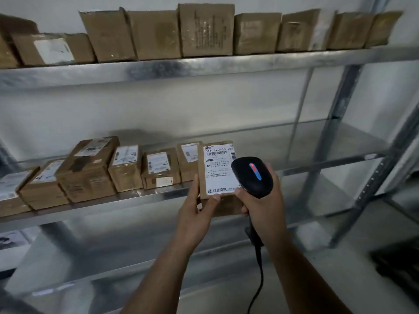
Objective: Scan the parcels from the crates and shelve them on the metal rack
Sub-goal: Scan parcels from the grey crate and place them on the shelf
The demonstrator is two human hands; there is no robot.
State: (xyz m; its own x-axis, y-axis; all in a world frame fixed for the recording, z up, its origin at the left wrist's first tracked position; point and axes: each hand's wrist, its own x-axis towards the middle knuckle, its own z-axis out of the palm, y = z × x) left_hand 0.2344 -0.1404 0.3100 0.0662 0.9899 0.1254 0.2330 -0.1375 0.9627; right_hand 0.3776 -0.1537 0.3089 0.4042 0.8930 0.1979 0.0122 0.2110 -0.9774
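My left hand (197,214) grips a small brown cardboard parcel (217,175) from below, thumb on its white shipping label, which faces me. The parcel is held upright in front of the middle shelf (317,164) of the metal rack. My right hand (260,207) holds a black handheld barcode scanner (252,176) by its handle, its head against the parcel's right side and its indicator lit red and blue. The scanner's black cable (258,275) hangs down between my forearms.
Several labelled cardboard parcels (90,171) stand in a row on the left half of the middle shelf. The top shelf (204,66) carries a full row of brown boxes (204,30). A dark crate (399,266) is at the lower right.
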